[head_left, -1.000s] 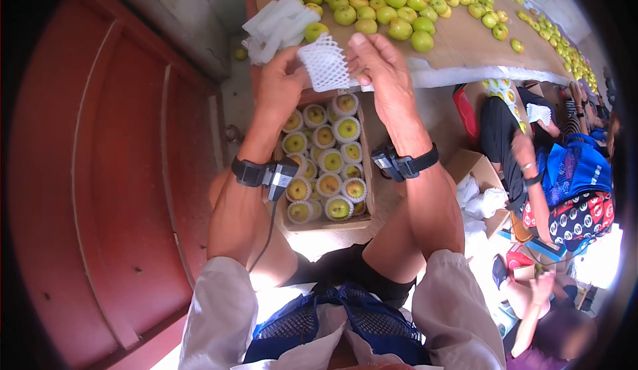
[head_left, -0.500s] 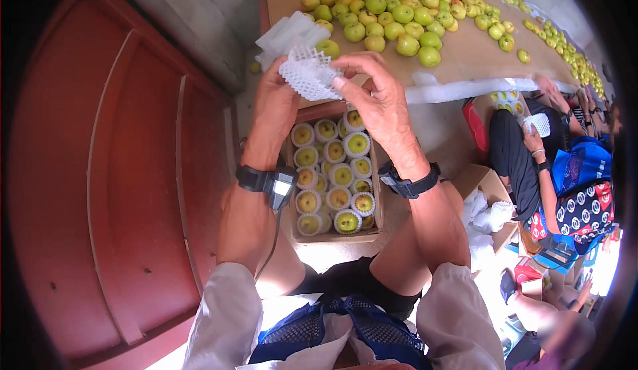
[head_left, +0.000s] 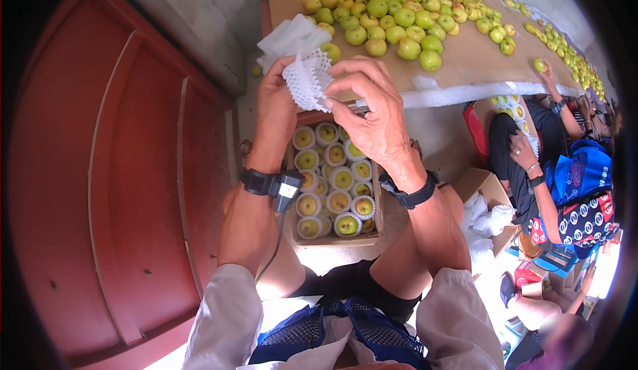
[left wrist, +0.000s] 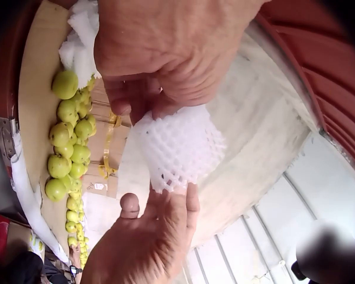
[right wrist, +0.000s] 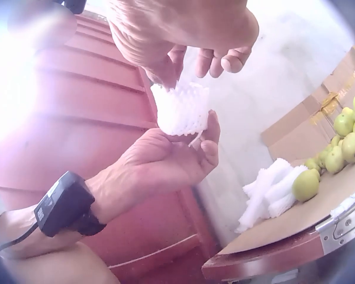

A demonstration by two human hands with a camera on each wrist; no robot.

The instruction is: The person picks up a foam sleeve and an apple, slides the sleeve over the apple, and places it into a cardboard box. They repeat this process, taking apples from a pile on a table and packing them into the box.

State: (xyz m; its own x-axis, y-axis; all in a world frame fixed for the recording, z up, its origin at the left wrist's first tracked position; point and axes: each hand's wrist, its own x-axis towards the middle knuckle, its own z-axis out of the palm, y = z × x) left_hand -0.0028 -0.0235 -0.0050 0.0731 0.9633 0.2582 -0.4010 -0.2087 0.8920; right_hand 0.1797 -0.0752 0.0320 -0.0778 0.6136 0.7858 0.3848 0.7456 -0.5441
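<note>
A white foam net sleeve (head_left: 308, 81) is held up between both hands, above a box (head_left: 339, 241) of apples (head_left: 341, 178) in foam nets. My left hand (head_left: 275, 107) grips the sleeve from its left side. The thumb and fingers of my right hand (head_left: 373, 114) pinch the sleeve's right edge. In the left wrist view the sleeve (left wrist: 180, 147) spans the gap between the two hands, its mesh spread wide. The right wrist view shows the sleeve (right wrist: 182, 109) standing above the left hand's fingers, with the right fingertips at its upper rim.
More foam sleeves (head_left: 298, 36) lie piled at the near left corner of a cardboard-covered table (head_left: 475, 66), beside many loose green apples (head_left: 404, 17). A red door (head_left: 100, 170) stands at left. Other people and an open carton (head_left: 480, 182) are at right.
My right hand has shifted from the sleeve's far right side down to its lower right edge, and the sleeve has turned in my hands. At right, another person's hand now holds an apple over the table.
</note>
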